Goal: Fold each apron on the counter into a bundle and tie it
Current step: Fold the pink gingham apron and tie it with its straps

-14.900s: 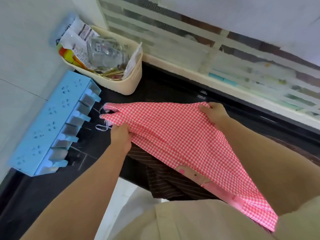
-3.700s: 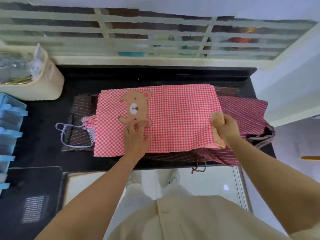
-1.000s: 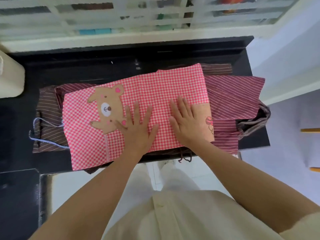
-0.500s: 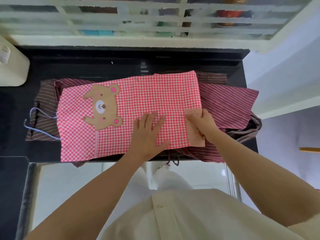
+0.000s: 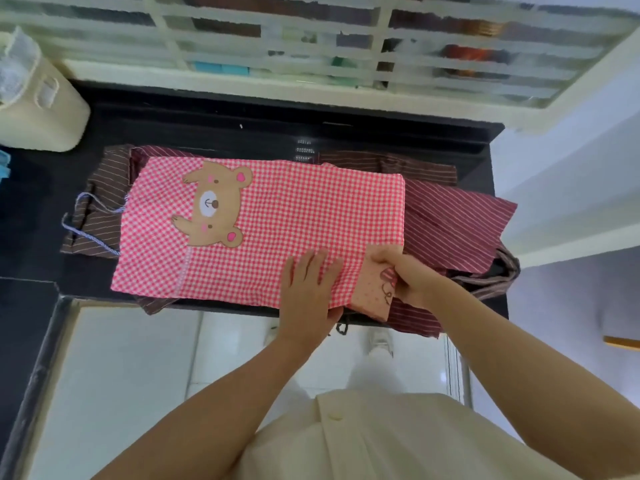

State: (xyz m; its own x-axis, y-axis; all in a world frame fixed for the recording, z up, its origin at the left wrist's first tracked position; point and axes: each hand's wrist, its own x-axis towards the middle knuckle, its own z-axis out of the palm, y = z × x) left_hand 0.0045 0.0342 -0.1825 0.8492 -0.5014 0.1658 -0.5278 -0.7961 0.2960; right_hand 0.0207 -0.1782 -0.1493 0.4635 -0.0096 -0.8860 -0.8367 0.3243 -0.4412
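Nearest the viewer, the left hand (image 5: 306,289) lies flat with its fingers straight, pressing the near right part of the red-and-white gingham cotton apron (image 5: 294,216); its grip is apart and encloses nothing. Just beside it, the grip of the right hand (image 5: 405,275) is clamped on the apron's pink dotted corner panel (image 5: 372,292), fingers curled over the edge.

The apron lies folded into a long rectangle on the black stone surface (image 5: 242,133), its near edge at the surface's front lip, with a tan bear appliqué (image 5: 213,206) toward its left end. We judge the cloth light, thin and limp. It should crease readily but will not hold a fold unless pinned, and it may slide on the fabric beneath. A hold at a corner or hem, with a flat palm anchoring the fold line, seems best. The blue-and-white twisted tie cord (image 5: 86,230), trailing at the left end, is the likely means of tying.

Beneath and beyond lie a maroon striped apron (image 5: 450,223) at right and a brown striped apron (image 5: 100,188) at left, both unfolded. A cream plastic basket (image 5: 38,112) stands at far left, and a white window grille (image 5: 311,46) runs behind.
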